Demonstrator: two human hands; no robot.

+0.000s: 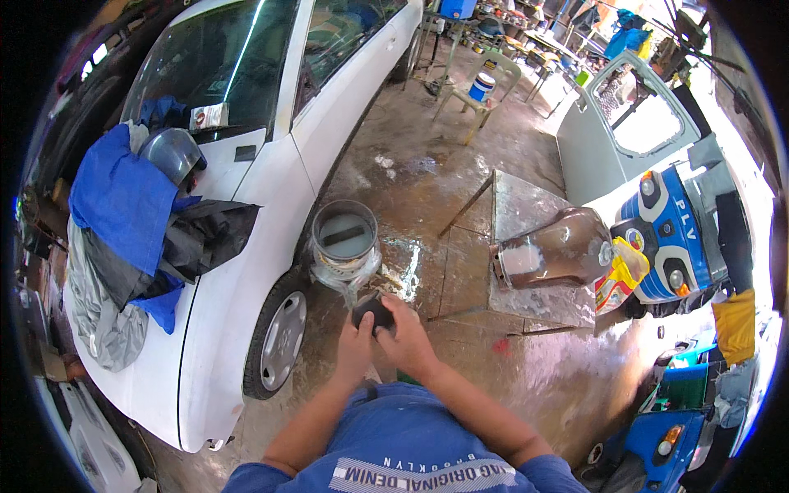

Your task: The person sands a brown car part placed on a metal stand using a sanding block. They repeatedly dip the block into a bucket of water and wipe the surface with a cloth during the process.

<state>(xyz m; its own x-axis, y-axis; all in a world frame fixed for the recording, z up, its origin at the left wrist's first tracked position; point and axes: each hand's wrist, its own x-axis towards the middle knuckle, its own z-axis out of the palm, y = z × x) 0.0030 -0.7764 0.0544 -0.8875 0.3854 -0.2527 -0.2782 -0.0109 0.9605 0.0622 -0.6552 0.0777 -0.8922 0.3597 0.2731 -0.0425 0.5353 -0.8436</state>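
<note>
In front of my body, my left hand (357,343) and my right hand (405,338) are both closed on a small black piece that looks like sandpaper (374,311). My thumbs lie against its near side, and its surface looks bent. Just beyond it stands a bucket (316,256) with cloudy water and a long dark block (342,236) in it. Clear plastic (352,283) is wrapped around the bucket's lower part. To the right, a brown painted body panel (559,251) lies on a worn metal table (526,197).
A white car (238,329) stands close on my left, with a blue cloth (123,197) and helmet (173,156) on its hood. Behind the table are a grey car door (592,156) and blue-white vehicle fronts (686,222). A plastic chair (501,70) holds a cooler jug (482,87).
</note>
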